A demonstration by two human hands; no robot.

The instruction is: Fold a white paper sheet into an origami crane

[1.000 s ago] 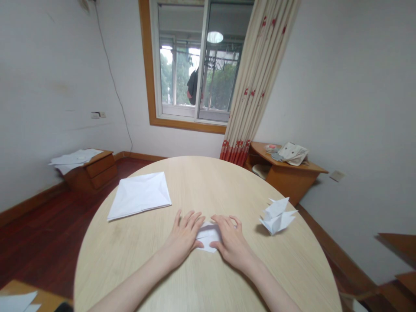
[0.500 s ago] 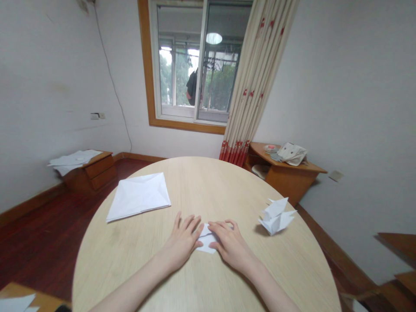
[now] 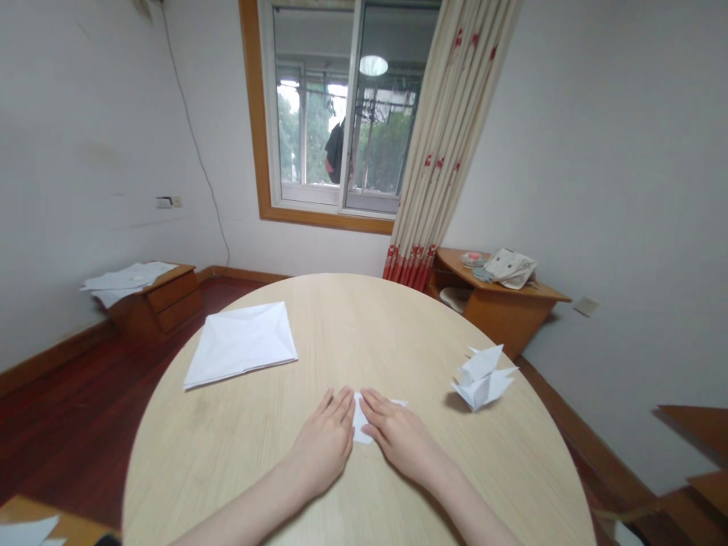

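Lower centre: my left hand (image 3: 323, 444) and right hand (image 3: 403, 436), flat, unclamped, seemingly press paper (image 3: 358, 426); I should crease evenly.

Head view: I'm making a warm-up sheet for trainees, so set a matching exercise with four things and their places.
1. Large flat paper
2. Small paper
3. Pointed folded paper
4. Curtain

A. right side of the round table
B. hanging at the window
C. left side of the table
D. between the left hand and right hand, partly covered

Pairs: 1-C; 2-D; 3-A; 4-B.
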